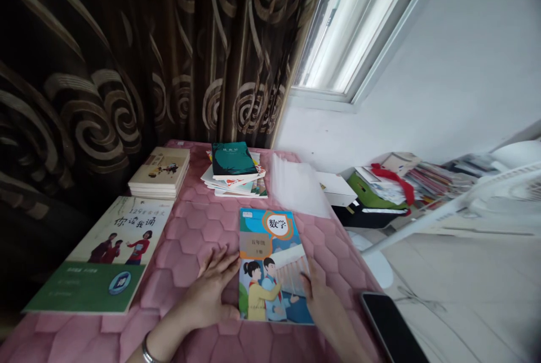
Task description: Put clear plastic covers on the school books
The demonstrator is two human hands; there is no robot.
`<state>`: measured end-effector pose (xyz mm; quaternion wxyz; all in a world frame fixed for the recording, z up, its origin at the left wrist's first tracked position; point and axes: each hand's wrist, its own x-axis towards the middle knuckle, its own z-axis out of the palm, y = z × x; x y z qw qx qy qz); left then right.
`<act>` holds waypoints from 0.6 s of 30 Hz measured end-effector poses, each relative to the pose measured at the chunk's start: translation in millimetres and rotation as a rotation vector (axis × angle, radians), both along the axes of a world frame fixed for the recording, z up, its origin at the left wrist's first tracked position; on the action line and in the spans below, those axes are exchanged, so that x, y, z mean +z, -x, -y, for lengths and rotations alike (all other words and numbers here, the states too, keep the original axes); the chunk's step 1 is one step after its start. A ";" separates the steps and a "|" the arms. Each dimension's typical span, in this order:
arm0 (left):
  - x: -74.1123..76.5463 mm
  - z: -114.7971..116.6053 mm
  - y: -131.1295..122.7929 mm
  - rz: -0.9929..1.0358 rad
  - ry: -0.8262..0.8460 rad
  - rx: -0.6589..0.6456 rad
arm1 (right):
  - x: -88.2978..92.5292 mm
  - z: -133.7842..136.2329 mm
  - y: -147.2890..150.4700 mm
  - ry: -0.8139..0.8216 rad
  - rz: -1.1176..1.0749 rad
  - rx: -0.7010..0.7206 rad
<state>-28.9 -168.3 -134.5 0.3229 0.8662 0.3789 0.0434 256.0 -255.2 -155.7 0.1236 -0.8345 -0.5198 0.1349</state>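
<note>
A blue maths textbook, its cover showing two drawn children, lies face up on the pink quilted cloth. My left hand rests flat along its left edge with the fingers spread, and a silver bangle circles that wrist. At the right edge is my right hand, fingers stretched out, one fingertip over the cover; its other fingers are partly hidden. A larger green and white book lies to the left. Behind it sits a stack of tan books. A dark green book tops another pile at the back.
The table's pink cover reaches the patterned curtain. Clear plastic sheets lie at the back right. A black phone is on the right edge. Beyond stand a white fan and a green bag with papers.
</note>
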 end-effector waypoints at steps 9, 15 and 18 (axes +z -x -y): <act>6.2 1.5 -1.1 0.002 0.003 0.020 | 0.4 -0.9 0.1 0.039 0.128 0.021; 5.5 0.9 -1.2 -0.016 -0.007 0.023 | 23.3 -13.1 7.6 -0.050 0.327 0.143; 3.5 1.1 -0.6 -0.010 -0.004 0.028 | 24.5 -23.6 13.9 -0.083 0.267 0.275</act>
